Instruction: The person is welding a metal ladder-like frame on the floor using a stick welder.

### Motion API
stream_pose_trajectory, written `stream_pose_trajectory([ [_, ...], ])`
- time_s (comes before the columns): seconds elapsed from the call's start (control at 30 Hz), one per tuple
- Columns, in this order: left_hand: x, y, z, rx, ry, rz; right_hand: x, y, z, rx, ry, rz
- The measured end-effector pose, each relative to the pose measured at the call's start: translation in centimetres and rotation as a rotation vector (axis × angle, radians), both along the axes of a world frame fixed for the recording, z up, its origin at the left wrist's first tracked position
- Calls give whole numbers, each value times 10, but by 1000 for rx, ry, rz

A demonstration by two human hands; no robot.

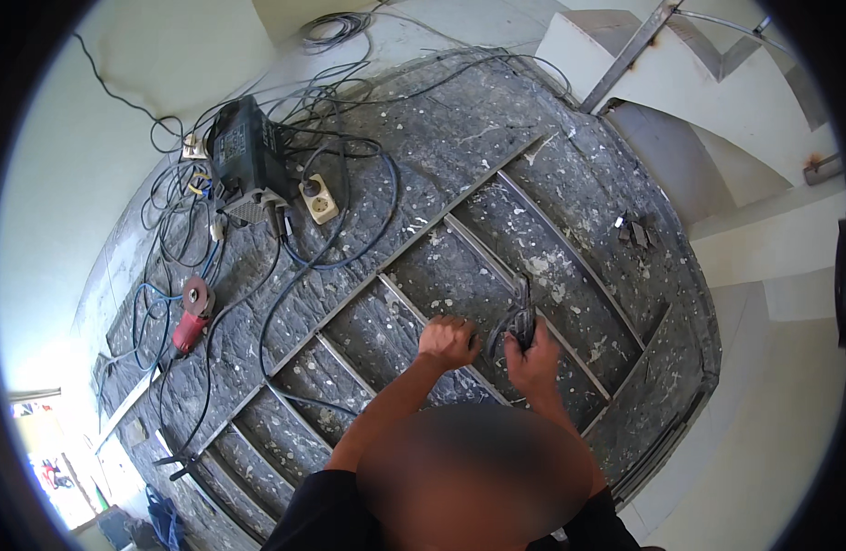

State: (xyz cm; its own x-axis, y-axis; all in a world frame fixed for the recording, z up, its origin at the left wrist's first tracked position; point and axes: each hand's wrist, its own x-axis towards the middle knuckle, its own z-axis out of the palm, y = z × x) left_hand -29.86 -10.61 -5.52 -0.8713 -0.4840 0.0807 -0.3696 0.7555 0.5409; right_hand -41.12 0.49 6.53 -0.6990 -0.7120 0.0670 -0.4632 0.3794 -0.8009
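A blurred head is nearest me, 2 bent arms reaching forward past it. Below spreads a paint-spattered grey sheet, its right edge well apart from the hands. On it lies a metal frame, gaps between its rungs. The left hand curls above 1 rung, its grip hidden; the right hand's fingers wrap a dark tool over the frame.

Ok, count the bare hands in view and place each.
2: the left hand over a metal bar, the right hand holding a dark tool.
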Motion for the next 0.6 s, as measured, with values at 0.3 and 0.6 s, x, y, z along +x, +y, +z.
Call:
stream_pose_trajectory([
  [0.3, -2, -1, -1, -13, 34, -1, 0, -7, 1, 74, -61, 6],
  [0.6, -2, -2, -1, -6, 10, -19, -1, -8, -3, 21, -53, 11],
])
